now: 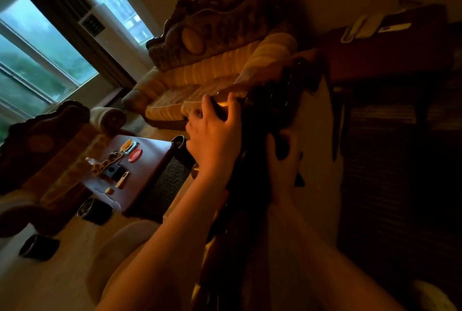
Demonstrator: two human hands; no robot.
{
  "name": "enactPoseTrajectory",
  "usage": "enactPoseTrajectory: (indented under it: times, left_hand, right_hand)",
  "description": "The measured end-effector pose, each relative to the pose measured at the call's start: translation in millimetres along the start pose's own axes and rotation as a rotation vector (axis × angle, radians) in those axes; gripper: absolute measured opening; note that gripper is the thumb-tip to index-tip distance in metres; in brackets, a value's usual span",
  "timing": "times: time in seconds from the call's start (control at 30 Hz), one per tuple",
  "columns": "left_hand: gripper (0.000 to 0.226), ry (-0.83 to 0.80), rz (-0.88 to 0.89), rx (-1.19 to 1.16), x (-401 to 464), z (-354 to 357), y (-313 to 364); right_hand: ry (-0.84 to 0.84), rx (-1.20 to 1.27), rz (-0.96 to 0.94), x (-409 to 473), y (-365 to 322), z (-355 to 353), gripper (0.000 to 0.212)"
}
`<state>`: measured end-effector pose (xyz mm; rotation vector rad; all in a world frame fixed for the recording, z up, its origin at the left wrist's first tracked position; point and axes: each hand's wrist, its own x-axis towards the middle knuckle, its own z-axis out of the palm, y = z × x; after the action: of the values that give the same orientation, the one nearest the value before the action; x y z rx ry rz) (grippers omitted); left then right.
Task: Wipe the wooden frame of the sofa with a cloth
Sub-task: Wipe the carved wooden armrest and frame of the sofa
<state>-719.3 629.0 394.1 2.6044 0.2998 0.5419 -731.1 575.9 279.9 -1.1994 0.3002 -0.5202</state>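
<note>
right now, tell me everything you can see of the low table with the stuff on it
The low dark wooden table stands on the floor left of both hands, between the carved sofas. Its flat, pale-lit top carries small clutter: a round red disc, a black box and some yellowish pieces too blurred to identify. Neither hand touches it.

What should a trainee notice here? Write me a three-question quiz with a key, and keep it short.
1. True or false: the left hand and the right hand are both at the dark wooden frame.
2. The red disc lies on: A the low table; B the floor; C a sofa cushion.
3. Fill in: the ___ hand curls its fingers over the frame's top edge.

Key: 1 true; 2 A; 3 left.
</note>
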Motion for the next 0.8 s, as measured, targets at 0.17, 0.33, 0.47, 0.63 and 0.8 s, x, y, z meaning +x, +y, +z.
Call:
enactPoseTrajectory:
  times: [0.17, 0.33, 0.47, 0.63, 0.8]
  left_hand:
    - [0.073, 0.057, 0.113, -0.013, -4, 2, -2]
    - [0.082, 0.03, 0.143, -0.05, -1, 2, -5]
    - [0.081, 0.03, 0.124, -0.043, 0, 3, -2]
    - [0.08, 0.05, 0.122, -0.035, 0, 4, -3]
    - [0.082, 0.057, 0.13, -0.028, 1, 4, -3]
  right_hand:
    - [-0.034, -0.149, -0.168, -18, -10, 2, 0.023]
    - [-0.038, -0.182, 0.088, 49, -16, -24, 0.042]
    - [-0.025, -0.102, 0.179, 9, -2, -27, 0.044]
    - [0.0, -0.158, 0.007, -5, -6, -3, 0.023]
    - [0.082, -0.307, -0.11, 88, -33, 18, 0.034]
